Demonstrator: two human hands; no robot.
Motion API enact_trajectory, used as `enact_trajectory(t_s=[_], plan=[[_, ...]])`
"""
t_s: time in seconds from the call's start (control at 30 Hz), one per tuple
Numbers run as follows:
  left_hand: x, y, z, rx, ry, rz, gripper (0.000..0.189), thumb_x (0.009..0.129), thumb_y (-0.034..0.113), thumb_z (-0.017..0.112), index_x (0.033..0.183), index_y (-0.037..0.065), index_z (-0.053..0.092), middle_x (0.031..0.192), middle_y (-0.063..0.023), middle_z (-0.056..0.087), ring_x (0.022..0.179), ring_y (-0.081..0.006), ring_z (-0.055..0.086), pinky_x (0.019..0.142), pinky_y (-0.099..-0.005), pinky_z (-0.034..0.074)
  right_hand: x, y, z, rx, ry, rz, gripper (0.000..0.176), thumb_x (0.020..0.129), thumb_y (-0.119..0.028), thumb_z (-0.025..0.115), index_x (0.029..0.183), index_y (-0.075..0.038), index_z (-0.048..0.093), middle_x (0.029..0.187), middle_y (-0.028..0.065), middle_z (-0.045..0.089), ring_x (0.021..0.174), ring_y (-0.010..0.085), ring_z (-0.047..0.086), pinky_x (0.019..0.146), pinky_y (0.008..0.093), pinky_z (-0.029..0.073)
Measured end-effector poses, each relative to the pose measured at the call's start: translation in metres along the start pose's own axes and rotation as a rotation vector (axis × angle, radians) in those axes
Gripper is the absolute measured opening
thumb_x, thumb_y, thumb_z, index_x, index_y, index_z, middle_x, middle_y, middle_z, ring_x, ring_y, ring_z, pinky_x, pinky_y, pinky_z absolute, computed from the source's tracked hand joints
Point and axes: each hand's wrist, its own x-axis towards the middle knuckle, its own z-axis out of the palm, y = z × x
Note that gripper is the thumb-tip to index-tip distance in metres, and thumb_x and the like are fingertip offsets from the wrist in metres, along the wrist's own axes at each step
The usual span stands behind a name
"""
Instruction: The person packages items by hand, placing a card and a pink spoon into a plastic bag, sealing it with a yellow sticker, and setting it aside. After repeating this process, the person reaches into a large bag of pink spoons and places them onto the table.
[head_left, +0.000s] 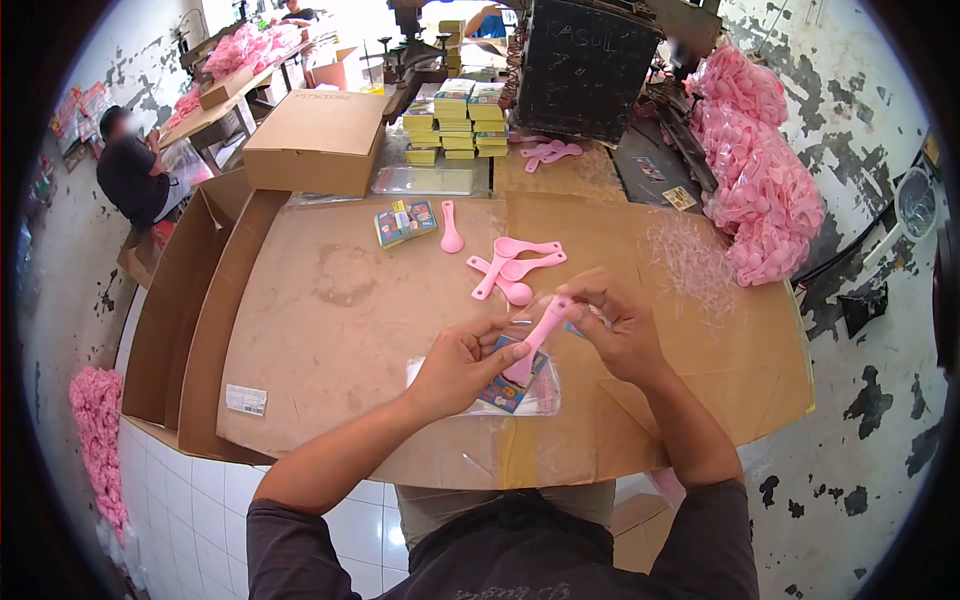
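Note:
A pink plastic spoon (545, 328) is tilted between my two hands above the cardboard-topped table. My left hand (462, 368) pinches it low, near its bowl end, which I cannot fully make out. At the handle's upper end, by the hole, the fingers of my right hand (618, 328) are closed on it. Something thin and clear shows near those fingers, too faint to tell. Beneath the spoon lies a blue printed card (520, 396) on clear plastic bags (548, 400). Several pink spoons (512, 268) lie crossed just beyond my hands, and a single spoon (450, 230) farther left.
A banded card stack (405, 224) lies left of the spoons, clear plastic strips (690, 262) to the right. Behind are stacked cards (456, 122), a closed carton (315, 140) and a black machine box (580, 75). Bagged pink spoons (765, 180) hang right. A person (140, 165) sits left.

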Motion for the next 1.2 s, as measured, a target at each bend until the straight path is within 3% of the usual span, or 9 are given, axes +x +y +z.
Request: enact_trajectory(t_s=[0.1, 0.23, 0.33, 0.47, 0.57, 0.67, 0.73, 0.93, 1.2], plan=[[0.002, -0.009, -0.001, -0.066, -0.019, 0.045, 0.039, 0.104, 0.012, 0.065, 0.14, -0.002, 0.057, 0.11, -0.0085, 0.076, 0.094, -0.0088, 0.069, 0.078, -0.0229, 0.056, 0.003, -0.003, -0.002, 0.087, -0.096, 0.104, 0.026, 0.103, -0.01, 0.063, 0.126, 0.002, 0.063, 0.128, 0.0115, 0.065, 0.122, 0.0236, 0.062, 0.105, 0.0403, 0.048], [-0.001, 0.001, -0.003, -0.059, -0.101, -0.044, 0.042, 0.105, 0.014, 0.065, 0.142, -0.002, 0.054, 0.113, -0.0107, 0.075, 0.098, -0.011, 0.07, 0.083, -0.025, 0.057, 0.015, -0.009, -0.004, 0.527, 0.055, 0.271, 0.021, 0.098, -0.005, 0.067, 0.119, -0.003, 0.071, 0.135, 0.01, 0.063, 0.129, 0.0237, 0.058, 0.11, 0.0387, 0.044], [-0.003, 0.008, -0.005, -0.044, -0.182, -0.093, 0.043, 0.105, 0.015, 0.063, 0.144, -0.002, 0.052, 0.117, -0.0116, 0.075, 0.105, -0.0126, 0.07, 0.088, -0.0269, 0.058, 0.018, -0.029, 0.002, 0.009, -0.131, -0.052, 0.019, 0.094, -0.002, 0.07, 0.112, -0.005, 0.074, 0.132, 0.0115, 0.065, 0.126, 0.0255, 0.06, 0.108, 0.04, 0.046], [-0.005, 0.006, -0.011, -0.082, -0.275, -0.069, 0.048, 0.104, 0.02, 0.066, 0.146, 0.001, 0.05, 0.13, -0.0124, 0.07, 0.12, -0.0171, 0.066, 0.1, -0.0335, 0.054, 0.027, -0.056, -0.007, -0.196, -0.294, -0.23, 0.025, 0.087, 0.0, 0.074, 0.111, -0.007, 0.073, 0.124, 0.0097, 0.068, 0.12, 0.0285, 0.063, 0.105, 0.0407, 0.048], [0.0, -0.004, -0.002, 0.019, -0.109, 0.33, 0.056, 0.102, 0.022, 0.069, 0.149, 0.003, 0.047, 0.143, -0.0131, 0.062, 0.134, -0.0219, 0.058, 0.109, -0.0394, 0.048, 0.036, -0.095, -0.012, -0.418, -0.168, -0.367, 0.024, 0.081, -0.002, 0.078, 0.104, -0.008, 0.073, 0.114, 0.0085, 0.07, 0.111, 0.0292, 0.066, 0.095, 0.0405, 0.052], [-0.008, 0.015, -0.008, 0.52, -0.138, 0.5, 0.062, 0.099, 0.021, 0.071, 0.152, 0.003, 0.045, 0.152, -0.0148, 0.055, 0.143, -0.0245, 0.05, 0.115, -0.0425, 0.041, 0.038, -0.12, -0.009, -0.782, -0.11, -0.378, 0.017, 0.077, -0.006, 0.08, 0.092, -0.008, 0.073, 0.099, 0.0076, 0.071, 0.096, 0.0262, 0.068, 0.084, 0.0418, 0.053], [-0.013, 0.023, 0.004, 0.544, -0.108, 0.526, 0.062, 0.098, 0.02, 0.072, 0.151, 0.002, 0.046, 0.149, -0.0151, 0.057, 0.141, -0.0249, 0.053, 0.114, -0.0416, 0.043, 0.033, -0.124, -0.005, -1.001, -0.198, -0.25, 0.013, 0.078, -0.007, 0.079, 0.09, -0.008, 0.072, 0.089, 0.0063, 0.068, 0.086, 0.0248, 0.067, 0.078, 0.0414, 0.052], [-0.012, 0.022, 0.012, 0.358, -0.06, 0.418, 0.043, 0.1, 0.007, 0.067, 0.141, -0.001, 0.055, 0.131, -0.0132, 0.068, 0.122, -0.0226, 0.066, 0.106, -0.038, 0.052, 0.034, -0.119, -0.002, -0.81, -0.184, -0.184, 0.014, 0.086, -0.009, 0.073, 0.099, -0.005, 0.069, 0.092, 0.0063, 0.067, 0.083, 0.0286, 0.066, 0.074, 0.0416, 0.052], [-0.01, 0.022, 0.013, 0.076, -0.016, 0.294, 0.033, 0.105, 0.007, 0.06, 0.136, -0.004, 0.058, 0.103, -0.0135, 0.079, 0.098, -0.0196, 0.077, 0.086, -0.0305, 0.061, 0.035, -0.105, 0.014, -0.861, 0.058, -0.372, 0.017, 0.082, -0.011, 0.077, 0.097, -0.007, 0.069, 0.098, 0.0063, 0.067, 0.094, 0.0251, 0.066, 0.084, 0.0378, 0.05]])
